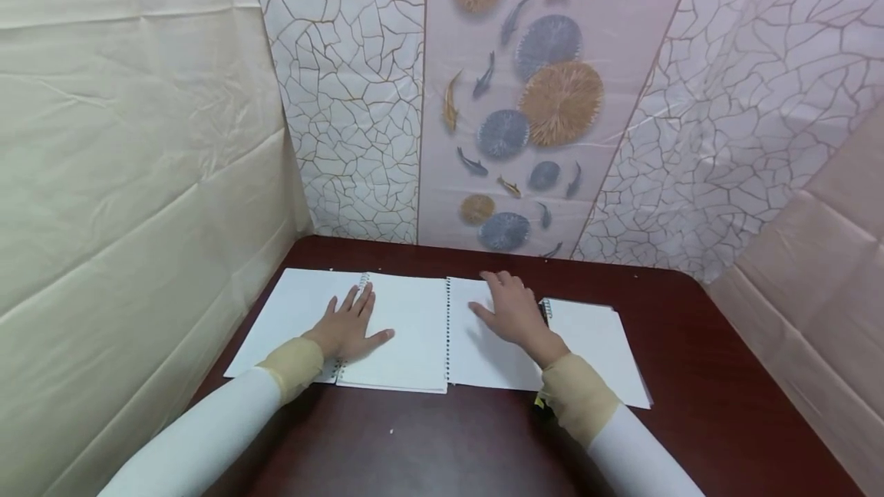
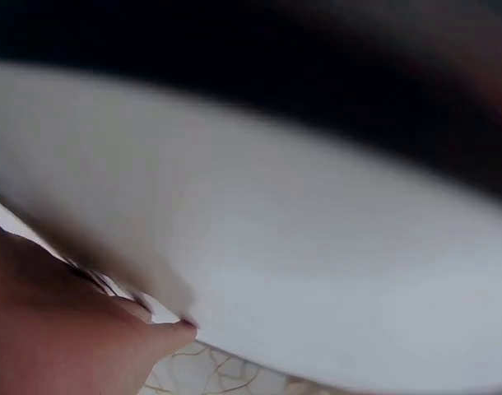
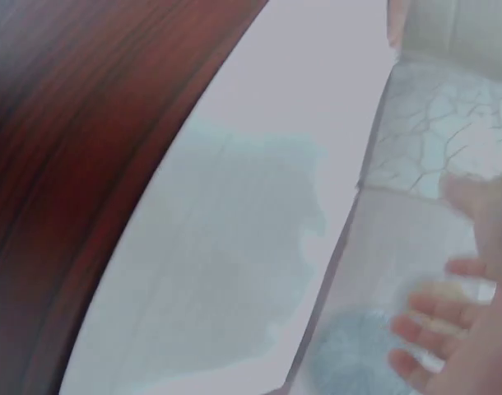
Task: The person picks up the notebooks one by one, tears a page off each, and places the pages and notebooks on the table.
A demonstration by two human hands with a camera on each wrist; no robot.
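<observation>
Two spiral notebooks lie side by side on the dark red table. The left hand (image 1: 347, 328) rests with spread fingers across the coil of the left notebook (image 1: 404, 336), its thumb on the right-hand page; in the left wrist view that hand (image 2: 70, 337) lies along the white page (image 2: 317, 247). Over the blank page (image 1: 476, 351) right of the middle, the right hand (image 1: 514, 313) hovers with fingers loosely bent, holding nothing, a shadow beneath it. The right wrist view has this hand (image 3: 473, 304) beside white paper (image 3: 218, 247).
Another white page (image 1: 594, 351) with a coil at its top left lies at the right. A small black and yellow item (image 1: 541, 403) is partly hidden by the right wrist. Patterned cloth (image 1: 359, 98) hangs behind the table (image 1: 691, 343), with beige cloth (image 1: 138, 175) at the sides.
</observation>
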